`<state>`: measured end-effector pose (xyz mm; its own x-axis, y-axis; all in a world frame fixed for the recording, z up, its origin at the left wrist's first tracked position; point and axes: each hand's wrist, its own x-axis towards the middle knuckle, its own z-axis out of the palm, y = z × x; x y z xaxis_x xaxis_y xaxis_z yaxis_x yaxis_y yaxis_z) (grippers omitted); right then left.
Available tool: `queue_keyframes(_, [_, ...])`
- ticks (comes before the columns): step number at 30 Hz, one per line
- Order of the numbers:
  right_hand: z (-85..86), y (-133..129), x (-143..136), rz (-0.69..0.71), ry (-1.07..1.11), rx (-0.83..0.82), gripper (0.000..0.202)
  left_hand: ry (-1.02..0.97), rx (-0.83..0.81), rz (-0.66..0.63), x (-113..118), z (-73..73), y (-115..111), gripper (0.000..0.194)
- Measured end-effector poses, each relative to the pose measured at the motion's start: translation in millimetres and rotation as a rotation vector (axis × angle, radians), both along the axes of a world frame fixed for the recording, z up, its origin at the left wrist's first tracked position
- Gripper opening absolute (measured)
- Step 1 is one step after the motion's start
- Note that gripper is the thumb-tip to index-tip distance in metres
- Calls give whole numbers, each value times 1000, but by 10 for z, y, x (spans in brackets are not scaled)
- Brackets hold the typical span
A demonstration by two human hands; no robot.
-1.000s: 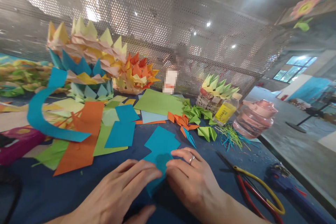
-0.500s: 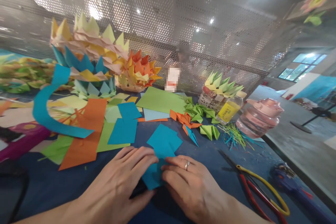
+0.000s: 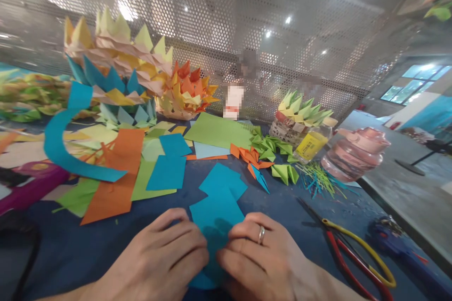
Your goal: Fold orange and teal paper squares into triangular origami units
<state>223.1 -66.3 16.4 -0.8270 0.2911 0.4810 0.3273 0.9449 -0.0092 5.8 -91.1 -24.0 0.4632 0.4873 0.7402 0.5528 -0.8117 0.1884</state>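
Observation:
A sheet of blue paper point(image 3: 216, 209) lies at the table's near middle, its far part flat in front of my hands. My left hand point(image 3: 160, 251) has its fingers curled at the paper's left near side. On the opposite side my right hand point(image 3: 263, 251), with a ring on one finger, pinches the paper with bent fingers. The near edge and both thumbs are mostly hidden. Just beyond lie more blue pieces point(image 3: 226, 179), partly under the sheet's far end.
Red-and-yellow-handled scissors point(image 3: 353, 254) and a blue glue gun point(image 3: 406, 249) lie at right. A purple glue gun point(image 3: 35, 188) is at left. Folded-paper crowns point(image 3: 120, 66), paper strips point(image 3: 113, 174), a yellow-labelled bottle point(image 3: 312, 143) and a pink bottle point(image 3: 356, 155) stand or lie farther back.
Both hands have drawn nearer to me with the blue sheet, and more of its flat surface now shows between and beyond them. The camera view has shifted slightly.

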Motion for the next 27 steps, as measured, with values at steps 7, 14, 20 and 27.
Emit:
queue_keyframes(7, [5,1,63,-61,5,-200,14,-37,-172,25,-22,9,-26,25])
queue_keyframes(14, [-109,84,65,-198,180,-499,28,-22,-249,54,-44,11,-12,21])
queue_keyframes(20, [-129,78,18,-303,173,-542,21,144,-207,214,-31,73,-7,15])
queue_keyframes(27, [-92,73,-5,-385,44,-621,39,180,-211,240,-41,69,1,4])
